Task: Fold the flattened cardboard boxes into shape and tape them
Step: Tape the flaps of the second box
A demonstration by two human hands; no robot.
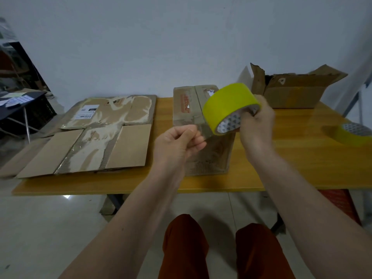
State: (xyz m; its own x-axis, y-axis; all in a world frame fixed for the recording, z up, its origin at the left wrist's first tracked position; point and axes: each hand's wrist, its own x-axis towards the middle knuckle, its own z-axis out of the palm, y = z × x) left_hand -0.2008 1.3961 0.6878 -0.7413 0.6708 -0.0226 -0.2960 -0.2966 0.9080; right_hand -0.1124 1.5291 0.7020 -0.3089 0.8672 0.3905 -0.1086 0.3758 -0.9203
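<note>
yellow tape roll [229, 106] is held up above the wooden table [281, 164], gripped at its far side by the right hand [256, 122]. the left hand [178, 142] pinches the clear tape end [201, 127] drawn from the roll. just beyond them stands a folded cardboard box [187, 105]. flattened boxes [100, 133] lie to the left, a second tape roll [350, 133] at the right edge, an open torn box [291, 91] at the far right.
</note>
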